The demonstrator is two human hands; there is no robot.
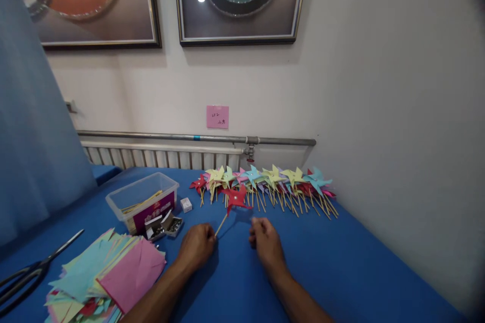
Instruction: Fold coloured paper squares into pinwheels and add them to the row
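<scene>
My left hand [197,246] is closed around the wooden stick of a red paper pinwheel [235,197], which tilts up and to the right over the blue table [341,272]. My right hand [265,242] hovers just right of it with its fingers curled in a loose pinch; I cannot make out anything in them. Right behind the held pinwheel, a row of finished pinwheels [273,184] in red, yellow, blue and pink lies along the wall.
A stack of coloured paper squares [109,272] lies at the front left, with scissors [34,270] further left. A clear plastic box of sticks [144,199], small open boxes of pins [166,225] and a small white cube [186,205] sit behind it. A radiator runs behind the table.
</scene>
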